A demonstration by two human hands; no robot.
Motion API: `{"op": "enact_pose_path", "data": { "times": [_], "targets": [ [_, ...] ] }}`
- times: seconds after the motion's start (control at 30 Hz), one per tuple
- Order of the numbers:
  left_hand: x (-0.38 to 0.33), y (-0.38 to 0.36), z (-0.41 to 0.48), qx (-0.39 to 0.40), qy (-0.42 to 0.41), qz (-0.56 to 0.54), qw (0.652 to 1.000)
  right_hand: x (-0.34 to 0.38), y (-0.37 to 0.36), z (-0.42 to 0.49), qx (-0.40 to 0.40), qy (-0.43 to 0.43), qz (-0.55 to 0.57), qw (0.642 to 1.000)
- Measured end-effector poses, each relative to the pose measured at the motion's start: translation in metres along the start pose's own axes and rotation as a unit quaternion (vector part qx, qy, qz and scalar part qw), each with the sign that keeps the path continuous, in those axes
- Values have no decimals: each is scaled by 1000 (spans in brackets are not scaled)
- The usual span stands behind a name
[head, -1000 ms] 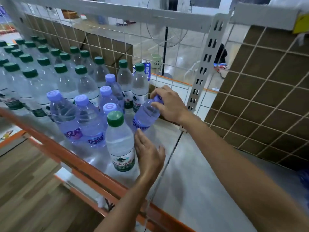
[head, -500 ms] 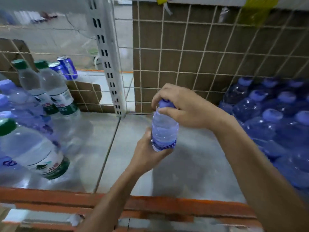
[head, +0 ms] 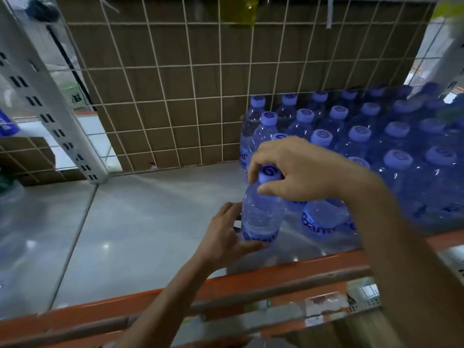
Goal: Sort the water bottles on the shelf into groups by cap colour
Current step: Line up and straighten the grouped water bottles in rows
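The right hand (head: 301, 172) curls its fingers over the violet screw cap (head: 268, 173) of a clear plastic water bottle (head: 261, 214); the left hand (head: 226, 237) wraps round its base, thumb in front; the bottle is upright at the near-left corner of the block of violet-capped bottles (head: 359, 133), close to the orange front rail (head: 125, 305); released crooked, it could topple neighbours or tip off the grey shelf (head: 150, 222).

We've got open shelf floor (head: 140, 222) left of held bottle (head: 261, 214), wide lane in. Right side blocked: purple-cap pack (head: 376, 146) stands packed tight, just beside it. Wire grid (head: 175, 96) closes back. White slotted post (head: 50, 116) guards far-left corner. Orange rail (head: 251, 282) runs low along front; we reach over it.
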State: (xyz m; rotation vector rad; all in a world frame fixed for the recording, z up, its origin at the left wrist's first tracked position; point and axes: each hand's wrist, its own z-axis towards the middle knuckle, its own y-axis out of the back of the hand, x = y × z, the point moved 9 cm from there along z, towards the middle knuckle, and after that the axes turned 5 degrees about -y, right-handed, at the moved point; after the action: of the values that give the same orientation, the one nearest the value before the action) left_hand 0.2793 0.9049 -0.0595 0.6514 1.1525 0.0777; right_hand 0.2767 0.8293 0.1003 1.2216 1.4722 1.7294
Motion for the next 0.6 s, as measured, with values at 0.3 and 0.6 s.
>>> {"op": "enact_pose_path", "data": {
  "times": [0.3, 0.6],
  "targets": [
    [-20, -36, 13, -39, 4, -47, 998, -33, 15, -28, 4, -23, -74, 997],
    [-18, -47, 9, -64, 30, -43, 997, -45, 21, -31, -21, -61, -84, 994]
  ]
}}
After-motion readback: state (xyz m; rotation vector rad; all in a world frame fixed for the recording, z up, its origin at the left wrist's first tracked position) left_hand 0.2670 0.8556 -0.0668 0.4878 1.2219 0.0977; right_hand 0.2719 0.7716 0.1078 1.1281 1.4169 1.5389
